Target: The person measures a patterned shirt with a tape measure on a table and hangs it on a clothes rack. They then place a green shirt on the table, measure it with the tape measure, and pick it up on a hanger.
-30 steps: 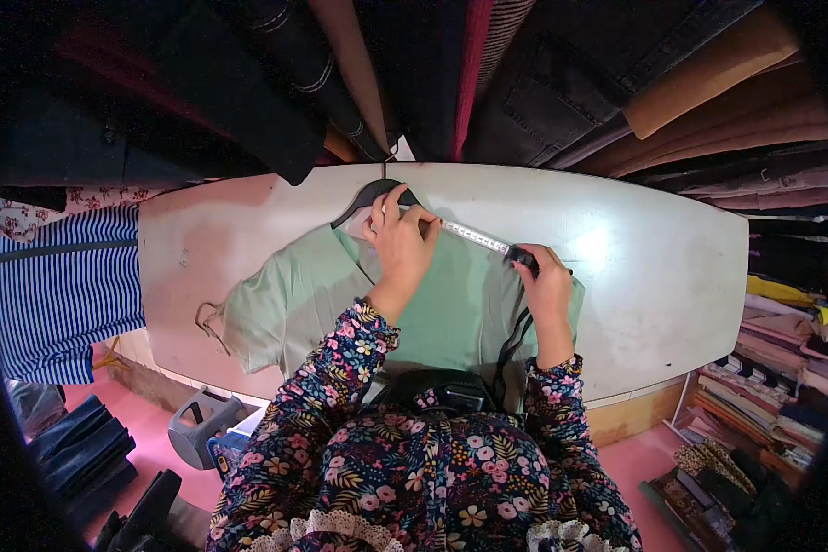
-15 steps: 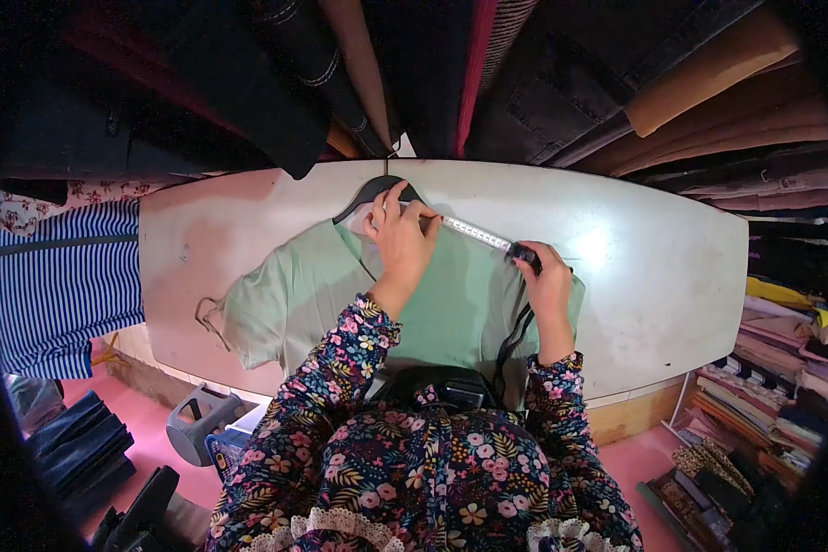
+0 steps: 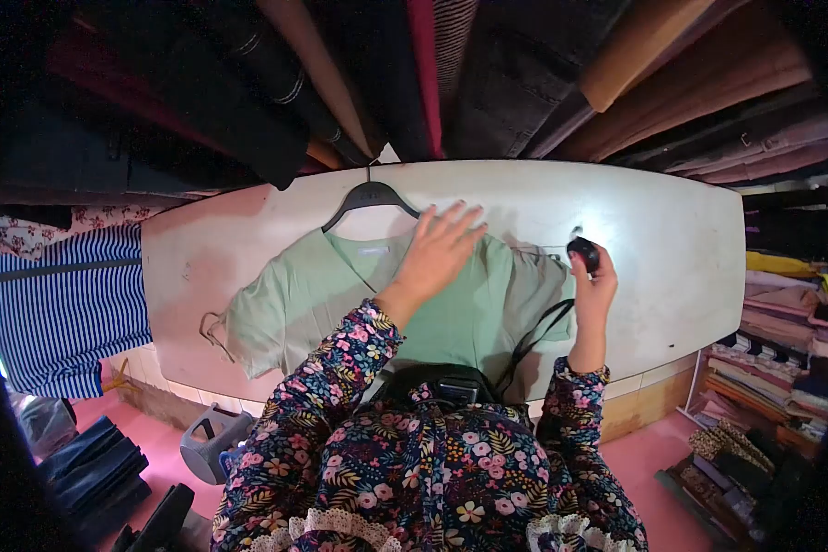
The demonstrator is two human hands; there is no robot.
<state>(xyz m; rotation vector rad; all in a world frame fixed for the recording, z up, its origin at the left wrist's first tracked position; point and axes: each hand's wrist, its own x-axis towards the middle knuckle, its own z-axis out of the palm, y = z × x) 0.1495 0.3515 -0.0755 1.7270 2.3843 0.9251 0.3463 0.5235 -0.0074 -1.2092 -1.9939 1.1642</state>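
Note:
A light green blouse (image 3: 340, 285) lies spread on a white table, its neckline around a black hanger (image 3: 370, 195). My left hand (image 3: 437, 250) rests on the blouse near the shoulder by the neckline, its fingers outstretched and holding nothing. Farther right, my right hand (image 3: 596, 276) grips a small black tape measure (image 3: 582, 250) above the table, just beyond the sleeve. No long stretch of blade shows from its case. A black strap (image 3: 538, 333) runs over the sleeve from the dark bag (image 3: 442, 385) at my waist.
The white table (image 3: 672, 304) stretches to both sides. Trousers (image 3: 515, 74) hang in a row along its far edge. A striped garment (image 3: 69, 304) hangs at the left, and folded clothes (image 3: 773, 359) are stacked at the right. A grey plastic stool (image 3: 213, 443) stands below.
The white tape that stretched between my hands no longer shows. My right hand has moved right with the tape measure. My left hand has let go of the tape end and spread its fingers.

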